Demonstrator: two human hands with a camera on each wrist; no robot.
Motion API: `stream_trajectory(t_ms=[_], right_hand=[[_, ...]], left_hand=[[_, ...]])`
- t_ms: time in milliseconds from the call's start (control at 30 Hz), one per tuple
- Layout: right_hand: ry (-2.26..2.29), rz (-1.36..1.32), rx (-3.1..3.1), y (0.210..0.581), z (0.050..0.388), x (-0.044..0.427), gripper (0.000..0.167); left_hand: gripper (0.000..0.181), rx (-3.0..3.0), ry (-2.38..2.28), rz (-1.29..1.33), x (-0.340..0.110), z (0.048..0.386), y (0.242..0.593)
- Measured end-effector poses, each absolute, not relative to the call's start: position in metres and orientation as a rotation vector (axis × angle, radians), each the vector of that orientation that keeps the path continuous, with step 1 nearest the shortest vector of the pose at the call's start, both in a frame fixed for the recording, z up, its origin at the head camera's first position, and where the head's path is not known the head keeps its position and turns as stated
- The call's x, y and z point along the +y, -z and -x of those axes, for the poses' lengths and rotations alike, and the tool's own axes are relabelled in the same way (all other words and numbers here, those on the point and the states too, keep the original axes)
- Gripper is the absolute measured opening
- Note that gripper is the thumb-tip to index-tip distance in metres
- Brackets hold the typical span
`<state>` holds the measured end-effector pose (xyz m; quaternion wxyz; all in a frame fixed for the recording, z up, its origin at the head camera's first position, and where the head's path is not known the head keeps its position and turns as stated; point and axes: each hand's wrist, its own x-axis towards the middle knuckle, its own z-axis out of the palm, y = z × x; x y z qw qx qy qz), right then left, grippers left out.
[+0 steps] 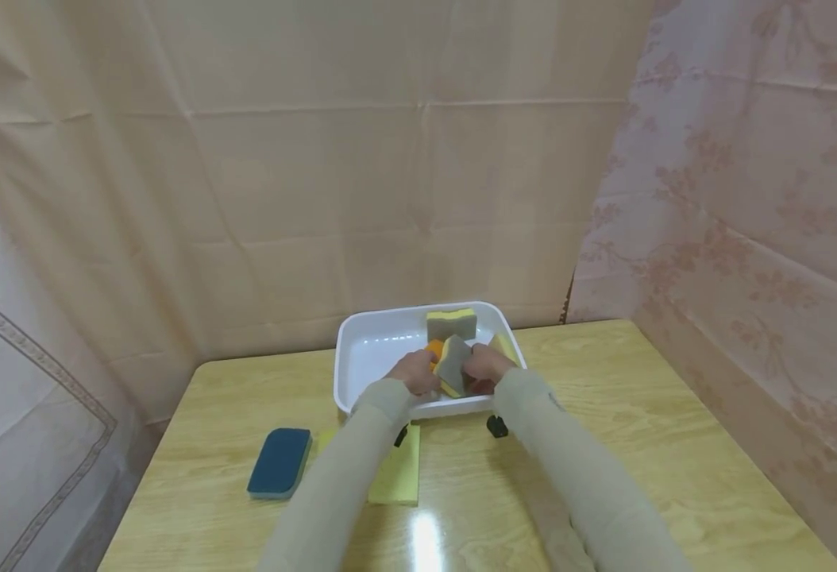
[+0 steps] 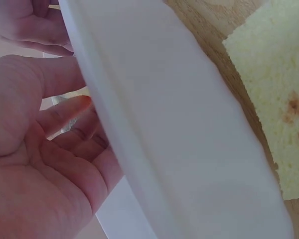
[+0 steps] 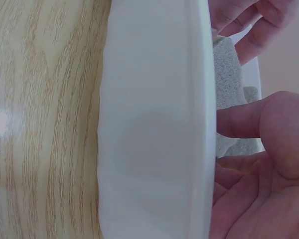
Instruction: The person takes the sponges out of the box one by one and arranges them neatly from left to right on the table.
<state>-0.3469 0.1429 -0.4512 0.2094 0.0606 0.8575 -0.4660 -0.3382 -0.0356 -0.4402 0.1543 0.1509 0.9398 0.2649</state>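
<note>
A grey-and-yellow sponge (image 1: 453,361) stands tilted between my two hands inside a white tray (image 1: 370,367). My right hand (image 1: 488,365) grips it from the right; in the right wrist view the thumb lies against its grey face (image 3: 228,74). At its left side is my left hand (image 1: 417,371), close to an orange piece (image 1: 436,348). The tray's wall (image 2: 154,99) hides the left fingertips in the left wrist view, so its hold is unclear. A second grey-and-yellow sponge (image 1: 451,325) stands at the tray's back. Another yellow piece (image 1: 504,347) leans near the right wall.
On the wooden table (image 1: 604,445), a dark blue sponge (image 1: 279,463) lies to the left of my left forearm. Flat yellow sponge material (image 1: 399,473) lies before the tray, partly under that forearm. A beige curtain (image 1: 390,175) hangs behind the table.
</note>
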Motion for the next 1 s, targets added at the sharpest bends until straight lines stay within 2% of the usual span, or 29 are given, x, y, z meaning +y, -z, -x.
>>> stream_trajectory(t_ms=[533,1000], right_hand=[[1.274,-0.161,2.41,0.44,0.345,0.142,0.037],[1.303,-0.165,2.424,0.452,0.349,0.146,0.033]], left_hand=[[0.044,2.649,-0.835,-0.397,-0.041,0.34,0.442],[0.032,2.666,-0.844,-0.448,-0.041,0.343,0.445]])
